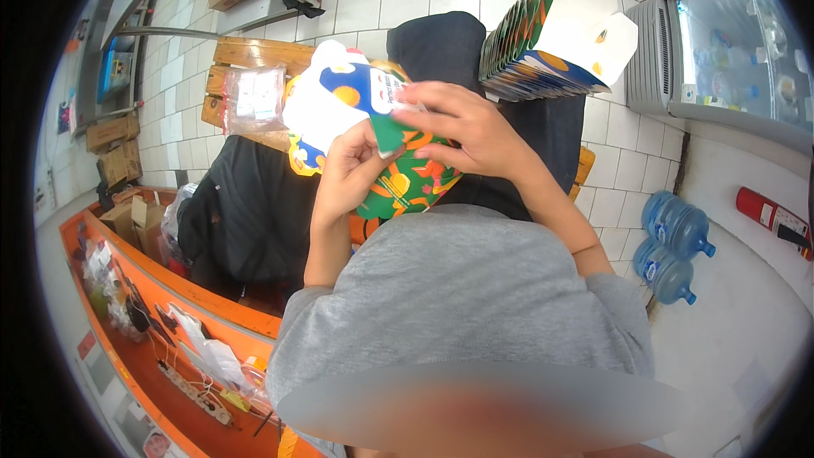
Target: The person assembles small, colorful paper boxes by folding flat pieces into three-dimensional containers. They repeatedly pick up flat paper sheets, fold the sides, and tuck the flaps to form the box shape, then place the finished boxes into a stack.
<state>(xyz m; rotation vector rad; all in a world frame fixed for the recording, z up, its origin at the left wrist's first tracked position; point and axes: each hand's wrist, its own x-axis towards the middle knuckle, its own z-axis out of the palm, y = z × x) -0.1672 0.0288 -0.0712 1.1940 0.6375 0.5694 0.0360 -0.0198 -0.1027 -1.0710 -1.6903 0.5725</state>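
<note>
Clock positions: 12 o'clock points to the top edge of the view.

Materials and shapes: The carton (405,190) is thin, smooth card with creased, angled panels. One panel is green with orange, yellow and red shapes; another is blue with orange-yellow spots and a white label. A white section with rounded lobes lies at 11 o'clock from the left hand (346,171); whether it belongs to the same carton cannot be told. The stack (585,30) consists of nested printed card with white inner faces and stands at 1 o'clock from the right hand (475,131). The packet (254,100), in clear, wrinkled film, rests at 10 o'clock from the left hand on the slatted wooden bench (254,53).

Position: The carton is in front of the torso, between the hands. Its green panel lies at 4 o'clock from the left hand and 7 o'clock from the right; its blue panel lies at 12 o'clock from the left hand.

Fingers: The left thumb and forefinger close in a pinch on the green flap's edge. The right fingers are extended, parted from the thumb, and touch the carton; whether they grip it cannot be told.
</note>
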